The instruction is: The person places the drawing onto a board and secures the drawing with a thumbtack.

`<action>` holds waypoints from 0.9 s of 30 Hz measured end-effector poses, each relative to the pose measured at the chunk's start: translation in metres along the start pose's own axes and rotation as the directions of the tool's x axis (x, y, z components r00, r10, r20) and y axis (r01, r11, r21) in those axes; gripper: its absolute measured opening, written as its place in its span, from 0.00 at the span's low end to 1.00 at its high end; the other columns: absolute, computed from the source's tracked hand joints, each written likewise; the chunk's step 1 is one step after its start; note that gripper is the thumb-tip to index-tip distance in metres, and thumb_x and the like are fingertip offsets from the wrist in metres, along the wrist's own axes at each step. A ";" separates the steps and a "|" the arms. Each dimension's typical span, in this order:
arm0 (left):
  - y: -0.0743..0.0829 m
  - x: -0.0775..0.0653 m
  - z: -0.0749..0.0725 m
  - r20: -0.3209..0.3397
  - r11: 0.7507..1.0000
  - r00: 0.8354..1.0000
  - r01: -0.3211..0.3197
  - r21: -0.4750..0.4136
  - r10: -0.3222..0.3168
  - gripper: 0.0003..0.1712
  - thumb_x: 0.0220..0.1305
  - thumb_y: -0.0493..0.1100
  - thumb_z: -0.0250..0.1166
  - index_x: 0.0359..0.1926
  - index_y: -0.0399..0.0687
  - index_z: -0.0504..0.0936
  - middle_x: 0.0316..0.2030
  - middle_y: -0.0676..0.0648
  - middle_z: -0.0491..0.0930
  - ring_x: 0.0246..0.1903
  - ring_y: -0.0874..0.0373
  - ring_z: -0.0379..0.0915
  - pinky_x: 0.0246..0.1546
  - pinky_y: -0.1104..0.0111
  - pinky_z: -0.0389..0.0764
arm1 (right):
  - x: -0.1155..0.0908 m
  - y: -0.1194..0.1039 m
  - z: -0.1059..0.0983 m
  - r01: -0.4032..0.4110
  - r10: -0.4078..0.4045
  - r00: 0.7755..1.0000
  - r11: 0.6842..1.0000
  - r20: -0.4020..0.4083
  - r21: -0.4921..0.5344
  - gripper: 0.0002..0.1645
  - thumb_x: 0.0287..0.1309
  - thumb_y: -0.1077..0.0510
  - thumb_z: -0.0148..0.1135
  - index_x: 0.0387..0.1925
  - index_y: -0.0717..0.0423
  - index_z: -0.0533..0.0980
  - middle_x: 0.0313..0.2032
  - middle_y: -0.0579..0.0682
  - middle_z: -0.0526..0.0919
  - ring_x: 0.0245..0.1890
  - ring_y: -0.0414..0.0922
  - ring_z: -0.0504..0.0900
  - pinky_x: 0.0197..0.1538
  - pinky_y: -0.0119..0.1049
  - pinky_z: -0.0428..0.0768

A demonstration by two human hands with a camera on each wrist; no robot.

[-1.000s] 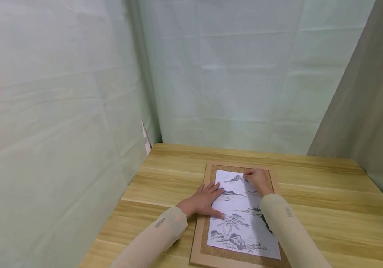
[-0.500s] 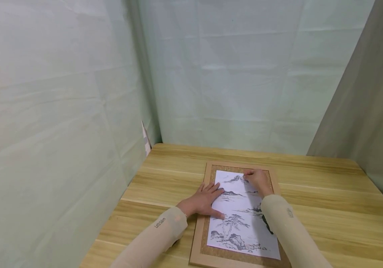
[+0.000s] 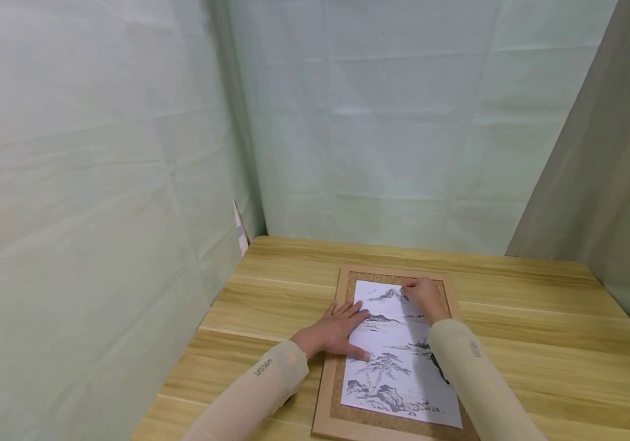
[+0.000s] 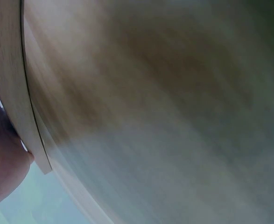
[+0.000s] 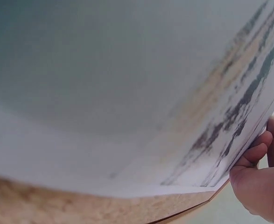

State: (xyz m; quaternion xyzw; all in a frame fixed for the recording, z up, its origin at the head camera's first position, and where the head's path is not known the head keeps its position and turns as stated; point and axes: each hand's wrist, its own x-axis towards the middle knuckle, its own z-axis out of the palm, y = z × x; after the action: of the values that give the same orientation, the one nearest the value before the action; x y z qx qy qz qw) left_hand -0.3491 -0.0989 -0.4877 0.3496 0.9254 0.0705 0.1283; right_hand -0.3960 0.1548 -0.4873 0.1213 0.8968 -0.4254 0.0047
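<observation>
A white sheet of paper (image 3: 386, 337) printed with an ink landscape of mountains and trees lies on a wood-framed cork board (image 3: 397, 421). My left hand (image 3: 338, 331) rests with spread fingers on the board's left side, fingertips and thumb on the paper. Near the paper's top edge, my right hand (image 3: 426, 297) has thumb and fingers drawn together in a pinch against the sheet. Whatever small thing sits between those fingertips is hidden. In the right wrist view, the curled fingers (image 5: 263, 139) are close against the printed paper. The left wrist view shows mostly blurred tabletop beside the frame's edge.
The board lies on a wood-grain table (image 3: 540, 343), which extends to both sides of it. A pale green cloth (image 3: 392, 135) hangs behind the table, with another on the left. A greyish-brown curtain (image 3: 585, 184) hangs at the right.
</observation>
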 end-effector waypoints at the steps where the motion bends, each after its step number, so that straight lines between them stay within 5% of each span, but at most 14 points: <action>1: 0.000 0.000 0.000 -0.001 1.000 1.000 0.001 -0.001 -0.001 0.60 0.52 0.79 0.61 0.79 0.60 0.51 0.79 0.50 0.39 0.77 0.52 0.31 0.73 0.48 0.34 | 0.000 0.000 0.000 -0.003 0.003 1.000 1.000 0.001 -0.009 0.12 0.66 0.59 0.61 0.43 0.62 0.84 0.44 0.57 0.84 0.42 0.51 0.77 0.47 0.48 0.75; 20: -0.003 0.003 0.003 0.000 1.000 1.000 -0.012 -0.009 0.012 0.61 0.52 0.79 0.61 0.79 0.59 0.50 0.79 0.50 0.39 0.77 0.51 0.30 0.73 0.48 0.34 | -0.002 0.000 -0.001 -0.004 0.005 1.000 0.999 0.024 -0.042 0.13 0.68 0.59 0.59 0.46 0.62 0.84 0.48 0.58 0.84 0.45 0.51 0.77 0.51 0.51 0.75; 27: -0.006 0.005 0.001 0.006 1.000 1.000 -0.030 -0.004 0.030 0.60 0.54 0.79 0.60 0.79 0.58 0.50 0.79 0.48 0.39 0.77 0.50 0.30 0.72 0.47 0.33 | -0.007 0.007 -0.002 0.139 -0.139 0.990 0.990 0.006 -0.022 0.16 0.69 0.58 0.57 0.49 0.64 0.83 0.51 0.62 0.83 0.50 0.56 0.80 0.51 0.52 0.77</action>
State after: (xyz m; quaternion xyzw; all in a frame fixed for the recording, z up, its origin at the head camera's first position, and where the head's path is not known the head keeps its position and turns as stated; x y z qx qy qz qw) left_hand -0.3558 -0.1002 -0.4910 0.3634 0.9195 0.0732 0.1306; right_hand -0.3873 0.1591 -0.4905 0.0574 0.9077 -0.4152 -0.0214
